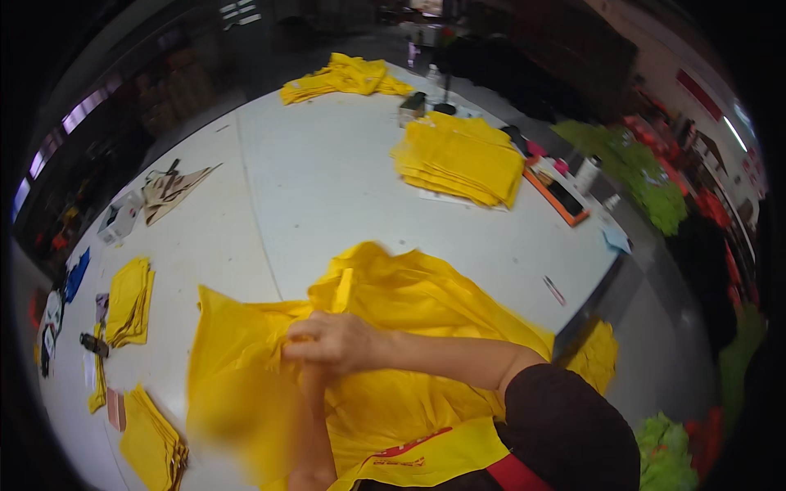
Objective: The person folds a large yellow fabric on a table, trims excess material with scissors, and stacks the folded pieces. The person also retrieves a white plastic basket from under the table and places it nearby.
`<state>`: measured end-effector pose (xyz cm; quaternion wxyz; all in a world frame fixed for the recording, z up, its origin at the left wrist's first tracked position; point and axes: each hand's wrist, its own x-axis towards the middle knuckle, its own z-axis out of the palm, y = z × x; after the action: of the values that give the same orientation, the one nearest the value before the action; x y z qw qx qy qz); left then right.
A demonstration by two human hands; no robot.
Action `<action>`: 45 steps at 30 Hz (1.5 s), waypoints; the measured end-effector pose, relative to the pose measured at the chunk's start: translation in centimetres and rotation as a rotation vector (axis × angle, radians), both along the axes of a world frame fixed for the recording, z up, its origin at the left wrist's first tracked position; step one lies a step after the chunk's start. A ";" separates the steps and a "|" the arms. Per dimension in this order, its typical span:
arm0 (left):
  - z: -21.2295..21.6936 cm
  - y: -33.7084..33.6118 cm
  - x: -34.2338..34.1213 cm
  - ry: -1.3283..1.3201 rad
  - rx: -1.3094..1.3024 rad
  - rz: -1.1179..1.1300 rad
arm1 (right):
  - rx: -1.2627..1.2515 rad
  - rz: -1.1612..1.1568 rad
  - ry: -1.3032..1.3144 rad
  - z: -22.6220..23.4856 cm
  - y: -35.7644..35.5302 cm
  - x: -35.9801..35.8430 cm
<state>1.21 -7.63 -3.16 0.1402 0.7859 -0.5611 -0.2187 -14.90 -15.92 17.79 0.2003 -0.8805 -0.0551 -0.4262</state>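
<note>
A large yellow garment point(401, 299) lies crumpled across the near edge of the table, and part of it is raised and blurred at the left. My right hand point(340, 340) reaches across from the right, its fingers curled and pinching the yellow fabric near a folded strip point(345, 290) that stands up. Coming up from the lower edge, my left forearm point(315, 442) leads to the same spot. My left hand is mostly hidden behind the right one and the cloth, so its fingers do not show.
Stacks of folded yellow cloth lie on the white table point(319, 164): a big stack point(458, 159) at the back right, others at the left. A crumpled yellow pile point(344, 79) sits far back. An orange tray point(557, 192) and small scissors point(554, 290) are near the right edge.
</note>
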 end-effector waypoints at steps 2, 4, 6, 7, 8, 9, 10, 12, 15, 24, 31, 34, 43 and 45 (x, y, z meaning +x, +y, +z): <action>-0.8 2.5 -1.2 0.112 0.008 0.001 | -0.041 -0.099 0.271 -9.3 -2.7 -2.0; -2.4 5.8 -2.3 0.193 -0.093 0.106 | 0.014 -0.189 0.511 -16.9 -3.8 -5.3; -3.9 9.6 -3.5 0.212 -0.268 0.303 | 0.149 -0.226 0.697 -21.2 -3.0 -7.7; -4.4 11.6 -4.0 0.205 -0.374 0.421 | 0.171 -0.229 0.594 -20.4 -1.7 -8.6; -4.4 13.1 -4.5 0.190 -0.495 0.531 | 0.087 -0.297 0.457 -19.1 -0.2 -9.0; -4.1 14.1 -4.9 0.164 -0.615 0.621 | -0.002 -0.369 0.324 -17.7 1.1 -8.8; -3.5 14.9 -5.0 0.138 -0.732 0.705 | -0.098 -0.441 0.193 -16.7 2.0 -8.4; -1.3 15.8 -4.8 0.097 -0.943 0.808 | -0.133 -0.331 -0.100 -15.6 4.0 -7.0; 3.6 15.9 -4.1 0.389 -1.180 0.828 | -0.098 -0.149 0.238 -17.2 6.5 -4.2; 11.8 21.8 -2.4 0.234 -0.574 0.001 | -0.201 -0.220 0.820 -11.9 2.7 -10.1; 15.3 18.5 -7.9 0.000 -0.311 -0.448 | 0.026 -0.051 1.389 -10.0 1.8 -13.2; 16.7 17.6 -10.3 -0.033 -0.411 -0.497 | 0.567 0.343 1.186 -7.1 2.7 -9.4; 20.1 17.3 -8.5 -0.084 -0.527 -0.482 | 0.729 0.607 1.561 -16.4 10.7 -3.7; 19.9 17.7 -7.8 -0.025 -0.415 -0.408 | 0.797 0.542 1.532 -16.7 8.8 -5.4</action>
<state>-6.60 10.07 16.71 0.2440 0.6141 -0.7420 -0.1132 -20.32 -7.15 1.07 0.5655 -0.7454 0.0396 0.3506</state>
